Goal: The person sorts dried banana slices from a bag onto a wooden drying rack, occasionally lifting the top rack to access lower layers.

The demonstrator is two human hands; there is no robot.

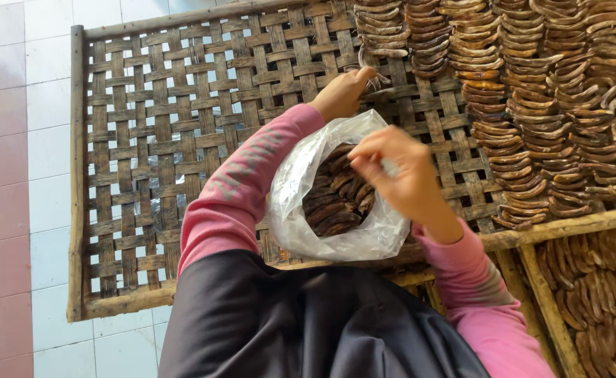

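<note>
We see a coarse woven bamboo tray [147,175] bearing rows of curved brown slices [532,105]. A crinkled clear plastic bag [301,210] lies on it, full of slices. Our left hand [343,92] pinches one slice [378,82] on the weave; our right hand [402,171] grips the bag's rim.

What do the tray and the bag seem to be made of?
Tray: probably bamboo or wood; flat brown strips are woven into an open lattice inside a rough pole frame, matte and weathered. Bag: thin clear plastic; it is shiny, crinkled, and the dark brown slices inside show through it.
</note>
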